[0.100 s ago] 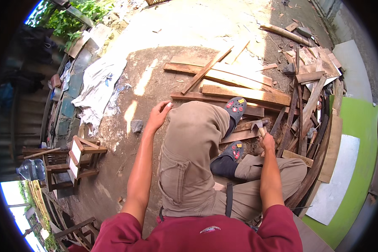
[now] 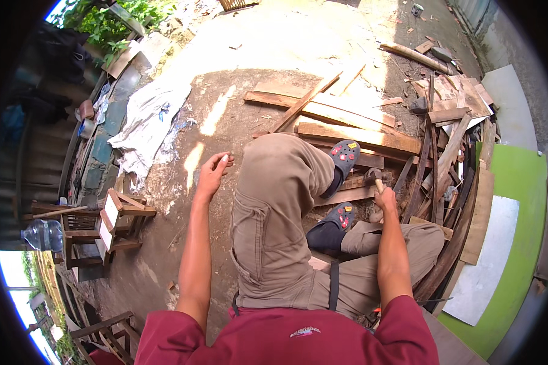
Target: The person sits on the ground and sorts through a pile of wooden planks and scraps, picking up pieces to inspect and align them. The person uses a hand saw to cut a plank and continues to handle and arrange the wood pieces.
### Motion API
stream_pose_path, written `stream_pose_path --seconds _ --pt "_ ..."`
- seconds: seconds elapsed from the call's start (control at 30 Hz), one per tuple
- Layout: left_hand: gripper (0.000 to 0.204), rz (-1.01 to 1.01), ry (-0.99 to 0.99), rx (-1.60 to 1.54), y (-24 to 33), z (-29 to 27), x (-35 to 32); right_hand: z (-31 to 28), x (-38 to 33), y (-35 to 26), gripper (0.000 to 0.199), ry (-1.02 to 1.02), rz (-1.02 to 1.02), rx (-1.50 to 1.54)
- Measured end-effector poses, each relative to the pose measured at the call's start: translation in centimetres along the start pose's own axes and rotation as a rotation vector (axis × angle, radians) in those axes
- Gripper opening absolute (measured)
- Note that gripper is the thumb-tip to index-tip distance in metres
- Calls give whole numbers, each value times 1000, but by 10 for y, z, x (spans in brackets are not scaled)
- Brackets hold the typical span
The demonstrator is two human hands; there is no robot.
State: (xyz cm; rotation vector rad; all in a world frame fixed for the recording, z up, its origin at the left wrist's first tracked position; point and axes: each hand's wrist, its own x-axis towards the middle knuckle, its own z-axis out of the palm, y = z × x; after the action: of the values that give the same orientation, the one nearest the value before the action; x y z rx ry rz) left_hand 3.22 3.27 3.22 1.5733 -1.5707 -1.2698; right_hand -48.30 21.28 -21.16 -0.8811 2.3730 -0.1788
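Nearby, planks (image 2: 365, 137) crowd the right hand (image 2: 385, 199), wrapped around a hammer (image 2: 379, 183); the left hand (image 2: 212, 173), half-curled, looks empty.

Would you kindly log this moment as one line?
left hand: beside raised knee | right hand: gripping hammer by handle | near hammer: wood pieces

No text readable. Small pale print (image 2: 305, 332) on maroon shirt (image 2: 249, 344), too small to make out; yellow charm (image 2: 352, 145) on dark clog (image 2: 351, 156), markings unclear.
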Motion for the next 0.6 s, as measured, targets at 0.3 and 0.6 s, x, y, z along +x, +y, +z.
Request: stream_pose_path --seconds 0.3,0.6 --pt "34 448 286 -413 117 -131 -74 -60 -121 -165 56 -79 -324 898" --pt "41 477 16 476 169 -73 37 108 -135 -191 66 -119 -211 684"
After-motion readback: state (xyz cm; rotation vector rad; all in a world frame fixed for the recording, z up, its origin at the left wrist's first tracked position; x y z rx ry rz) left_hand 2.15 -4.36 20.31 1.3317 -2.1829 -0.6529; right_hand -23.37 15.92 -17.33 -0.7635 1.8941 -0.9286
